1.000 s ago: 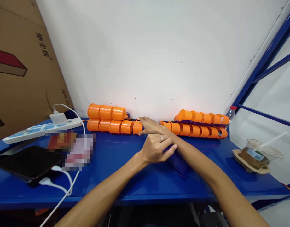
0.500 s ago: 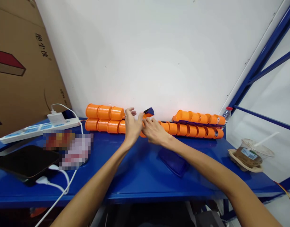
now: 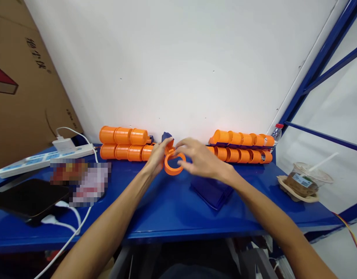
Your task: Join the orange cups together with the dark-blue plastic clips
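An orange cup (image 3: 174, 162) with its mouth turned toward me is held between both hands above the blue tabletop (image 3: 167, 217). My left hand (image 3: 156, 155) grips its left side, next to a small dark blue piece (image 3: 166, 136) that sticks up behind the fingers. My right hand (image 3: 200, 159) pinches the cup's right rim. Two stacked rows of orange cups lie on their sides against the wall, one group at the left (image 3: 124, 142) and one at the right (image 3: 241, 147). A dark blue flat piece (image 3: 211, 192) lies on the table under my right wrist.
A white power strip (image 3: 35, 158) with a charger and cables sits at the left, beside a black tablet (image 3: 27, 199) and a blurred packet (image 3: 82, 177). A cardboard box (image 3: 18, 89) leans at far left. An iced drink cup (image 3: 305, 182) and a bottle (image 3: 276, 133) stand at the right.
Both hands drew an orange cup out of the rows toward me and turned its mouth to face me. A second ago my left hand rested on my right forearm.
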Motion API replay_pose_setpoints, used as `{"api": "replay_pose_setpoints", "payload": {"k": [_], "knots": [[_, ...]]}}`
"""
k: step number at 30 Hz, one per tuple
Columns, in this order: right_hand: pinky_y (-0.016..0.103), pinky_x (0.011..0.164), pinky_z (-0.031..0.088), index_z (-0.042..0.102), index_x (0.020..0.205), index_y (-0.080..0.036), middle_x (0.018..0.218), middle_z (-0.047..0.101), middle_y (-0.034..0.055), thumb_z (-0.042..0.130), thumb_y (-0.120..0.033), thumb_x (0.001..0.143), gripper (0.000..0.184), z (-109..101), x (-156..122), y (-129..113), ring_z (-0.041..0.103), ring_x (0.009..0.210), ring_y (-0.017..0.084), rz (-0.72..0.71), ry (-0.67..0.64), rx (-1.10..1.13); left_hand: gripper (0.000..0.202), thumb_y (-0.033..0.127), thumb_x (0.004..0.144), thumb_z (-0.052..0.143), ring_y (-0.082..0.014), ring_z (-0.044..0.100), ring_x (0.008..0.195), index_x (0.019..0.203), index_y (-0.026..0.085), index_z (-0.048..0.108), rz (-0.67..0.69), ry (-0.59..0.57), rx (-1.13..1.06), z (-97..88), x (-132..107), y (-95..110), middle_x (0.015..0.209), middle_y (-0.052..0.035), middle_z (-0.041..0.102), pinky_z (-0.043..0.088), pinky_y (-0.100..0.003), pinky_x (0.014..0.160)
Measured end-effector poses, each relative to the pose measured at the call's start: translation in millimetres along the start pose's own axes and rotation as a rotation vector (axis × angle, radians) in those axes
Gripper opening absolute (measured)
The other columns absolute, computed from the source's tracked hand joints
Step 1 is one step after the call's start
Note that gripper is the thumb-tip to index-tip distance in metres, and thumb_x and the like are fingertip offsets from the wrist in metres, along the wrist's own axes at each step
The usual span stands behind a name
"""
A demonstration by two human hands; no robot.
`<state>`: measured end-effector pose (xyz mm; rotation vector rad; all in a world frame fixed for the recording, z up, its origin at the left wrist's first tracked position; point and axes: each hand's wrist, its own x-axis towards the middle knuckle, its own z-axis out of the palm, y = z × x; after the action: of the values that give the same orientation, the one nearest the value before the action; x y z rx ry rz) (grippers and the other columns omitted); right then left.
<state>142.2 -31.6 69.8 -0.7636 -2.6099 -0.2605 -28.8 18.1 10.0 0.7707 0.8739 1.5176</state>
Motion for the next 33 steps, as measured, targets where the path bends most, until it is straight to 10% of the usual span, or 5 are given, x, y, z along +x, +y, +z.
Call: {"api": "replay_pose_setpoints", "payload": {"k": [4, 11, 24, 33], "knots": [[0.030, 0.066, 0.040, 0.068, 0.079, -0.018, 0.080, 0.070, 0.0055, 0.067, -0.027, 0.091, 0.015, -21.0, -18.3, 32.8, 0.061, 0.074, 0.020, 0.419, -0.223, -0.011, 0.027, 0.039, 0.084, 0.073, -0.0184, 0.068, 0.060, 0.089, 0.016, 0.060, -0.089, 0.010, -0.038, 1.0, -0.2, 1.8, 0.070, -0.0046, 0.065, 0.058, -0.029, 0.053], [0.029, 0.059, 0.035, 0.065, 0.063, -0.021, 0.069, 0.069, 0.0037, 0.082, -0.040, 0.079, 0.030, -5.7, -45.2, 36.6, 0.064, 0.067, 0.021, 0.564, -0.727, -0.052, 0.033, 0.045, 0.084, 0.076, -0.0235, 0.073, 0.065, 0.087, 0.015, 0.062, -0.078, -0.014, 0.010, 8.0, -9.4, -3.5, 0.073, -0.0087, 0.068, 0.062, -0.033, 0.054], [0.029, 0.060, 0.034, 0.058, 0.056, -0.021, 0.059, 0.064, 0.0011, 0.070, -0.018, 0.080, 0.027, 8.8, -50.4, 41.6, 0.060, 0.060, 0.018, 0.519, -0.737, 0.027, 0.034, 0.047, 0.087, 0.072, -0.0239, 0.072, 0.065, 0.088, 0.014, 0.064, -0.114, -0.023, 0.066, 12.0, -14.6, -3.4, 0.075, -0.0105, 0.069, 0.063, -0.036, 0.058], [0.025, 0.059, 0.032, 0.063, 0.078, -0.019, 0.067, 0.064, -0.0021, 0.061, -0.011, 0.075, 0.009, 1.3, -50.6, 58.8, 0.055, 0.064, 0.014, 0.550, -0.218, 0.192, 0.020, 0.031, 0.088, 0.071, -0.0183, 0.066, 0.057, 0.080, 0.014, 0.063, -0.210, -0.114, 0.002, 15.8, -20.3, -1.1, 0.067, -0.0061, 0.066, 0.062, -0.035, 0.066]]}}
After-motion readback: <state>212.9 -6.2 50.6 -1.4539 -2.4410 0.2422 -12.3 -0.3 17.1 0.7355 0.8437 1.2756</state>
